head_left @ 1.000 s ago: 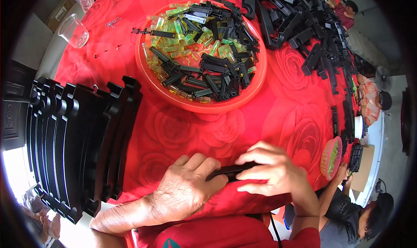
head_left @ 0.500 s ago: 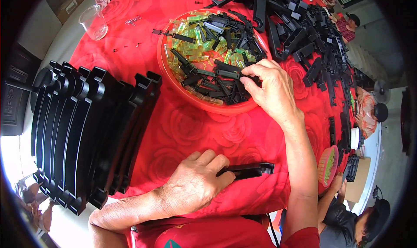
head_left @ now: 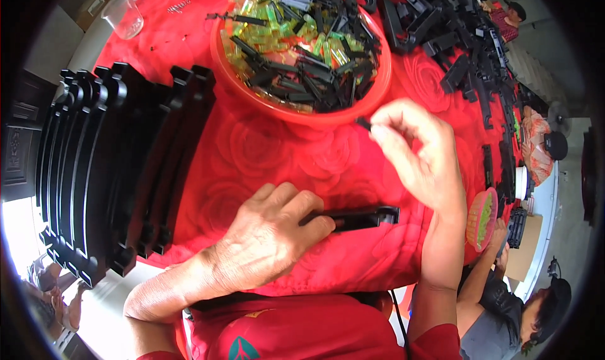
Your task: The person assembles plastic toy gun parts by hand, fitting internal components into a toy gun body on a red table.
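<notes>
On the red cloth in front of me, my left hand (head_left: 274,234) is closed round one end of a long black plastic housing (head_left: 362,219), whose other end points right. My right hand (head_left: 419,149) is raised off the near right rim of the tub, thumb and forefinger pinching a small black plastic piece (head_left: 363,124). Most of that piece is hidden by the fingers. Beyond it stands a round red tub (head_left: 224,86) filled with yellow-green clear vials (head_left: 255,42) and small black plastic parts (head_left: 315,76).
Curved black housings (head_left: 94,171) stand stacked at the left. More black parts (head_left: 460,51) lie heaped at the far right. A clear plastic cup (head_left: 126,21) and a spring (head_left: 179,6) are at far left. A pink basket (head_left: 482,218) with green pieces sits near a co-worker (head_left: 504,309).
My right hand has left the tub with a small black piece and moved nearer to me and right. The left hand keeps its hold on the housing. The whole view has shifted slightly.
</notes>
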A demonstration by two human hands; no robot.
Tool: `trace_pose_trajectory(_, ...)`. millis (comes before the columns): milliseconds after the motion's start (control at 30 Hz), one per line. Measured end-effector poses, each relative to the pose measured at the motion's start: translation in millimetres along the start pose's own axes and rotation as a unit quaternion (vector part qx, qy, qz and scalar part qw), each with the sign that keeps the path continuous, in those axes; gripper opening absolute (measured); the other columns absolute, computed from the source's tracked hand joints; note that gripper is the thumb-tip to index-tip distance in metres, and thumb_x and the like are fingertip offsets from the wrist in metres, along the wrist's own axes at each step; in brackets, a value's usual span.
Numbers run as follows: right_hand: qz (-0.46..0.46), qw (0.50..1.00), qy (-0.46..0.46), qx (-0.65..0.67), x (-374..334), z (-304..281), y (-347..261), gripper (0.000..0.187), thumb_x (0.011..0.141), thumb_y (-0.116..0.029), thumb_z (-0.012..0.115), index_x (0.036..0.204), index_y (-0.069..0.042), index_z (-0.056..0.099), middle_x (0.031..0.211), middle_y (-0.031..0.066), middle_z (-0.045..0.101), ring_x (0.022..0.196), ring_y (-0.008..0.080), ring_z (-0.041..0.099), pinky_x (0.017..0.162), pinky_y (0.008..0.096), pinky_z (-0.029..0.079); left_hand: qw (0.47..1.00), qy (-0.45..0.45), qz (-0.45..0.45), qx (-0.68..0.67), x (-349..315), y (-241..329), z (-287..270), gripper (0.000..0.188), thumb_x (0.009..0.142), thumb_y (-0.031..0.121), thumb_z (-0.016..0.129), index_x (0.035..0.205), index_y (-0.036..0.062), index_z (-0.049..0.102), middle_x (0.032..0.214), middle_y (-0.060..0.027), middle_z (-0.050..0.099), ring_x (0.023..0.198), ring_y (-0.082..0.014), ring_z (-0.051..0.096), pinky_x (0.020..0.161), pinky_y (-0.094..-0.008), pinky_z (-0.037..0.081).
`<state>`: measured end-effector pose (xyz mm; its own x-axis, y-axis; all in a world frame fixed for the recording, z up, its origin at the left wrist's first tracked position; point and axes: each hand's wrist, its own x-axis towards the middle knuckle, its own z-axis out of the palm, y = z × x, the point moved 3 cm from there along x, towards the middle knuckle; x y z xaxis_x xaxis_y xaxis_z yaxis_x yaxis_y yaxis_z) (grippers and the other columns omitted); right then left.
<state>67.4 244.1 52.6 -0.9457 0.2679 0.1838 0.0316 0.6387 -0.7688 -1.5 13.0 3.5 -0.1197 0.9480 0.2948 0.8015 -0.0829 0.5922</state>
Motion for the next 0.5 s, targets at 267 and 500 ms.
trace_pose_trajectory(267, 0.033, 0.996, -0.080, -0.016, -73.2, 1.1, -13.3, 0.013, 0.093, 0.006, 0.073, 0.104, -0.001, 0.073, 0.087, 0.0102, 0.070, 0.071, 0.0202, 0.068, 0.060, 0.0305, 0.051, 0.994, -0.006, -0.111, -0.023, -3.8, -3.5, -8.4, 0.052, 0.079, 0.026, 0.088, 0.124, 0.0060, 0.071, 0.117, -0.0120, 0.066, 0.102, -0.0312, 0.064, 0.090, -0.0472, 0.049)
trace_pose_trajectory(500, 0.021, 0.999, -0.031, -0.008, -82.0, 9.3, -20.6, 0.019, 0.083, 0.008, 0.076, 0.099, -0.001, 0.076, 0.088, 0.0115, 0.072, 0.076, 0.0236, 0.069, 0.069, 0.0347, 0.053, 0.995, 0.012, -0.068, 0.068, -6.3, 0.4, -0.1, 0.060, 0.069, 0.018, 0.088, 0.127, 0.0068, 0.075, 0.118, -0.0100, 0.066, 0.105, -0.0302, 0.062, 0.086, -0.0452, 0.051)
